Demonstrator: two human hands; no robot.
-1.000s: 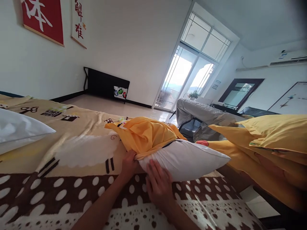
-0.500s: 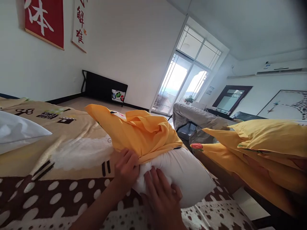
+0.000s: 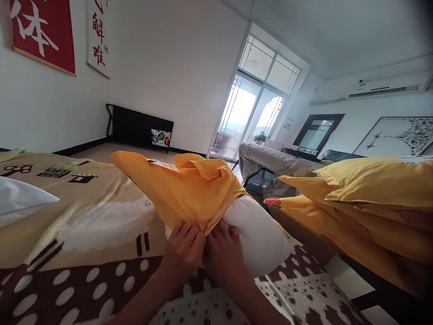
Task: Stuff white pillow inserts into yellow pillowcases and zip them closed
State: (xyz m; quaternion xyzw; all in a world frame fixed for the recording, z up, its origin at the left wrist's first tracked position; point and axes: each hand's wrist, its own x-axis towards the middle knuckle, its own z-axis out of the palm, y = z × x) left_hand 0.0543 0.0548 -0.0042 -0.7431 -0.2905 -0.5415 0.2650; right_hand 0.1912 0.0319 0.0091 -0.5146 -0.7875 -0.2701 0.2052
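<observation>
Pinching yellow pillowcase [image 3: 179, 194], partly over white pillow [image 3: 260, 241], with left hand [image 3: 186, 248].
Touching pillow with right hand [image 3: 225, 248]; cannot tell half-hidden grip.

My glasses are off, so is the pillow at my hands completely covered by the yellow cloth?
No, a white end of the pillow sticks out of the yellow cloth beside the right hand.

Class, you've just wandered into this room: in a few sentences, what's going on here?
A person works with both bare hands over a patterned brown-and-cream blanket. The left hand grips a bunched orange-yellow fabric pillowcase. The right hand is at the case's edge, against a plump white pillow; its fingertips are partly hidden. The pillow is partly covered, with a large part bare on the right. Another smooth white pillow lies at the left.
</observation>
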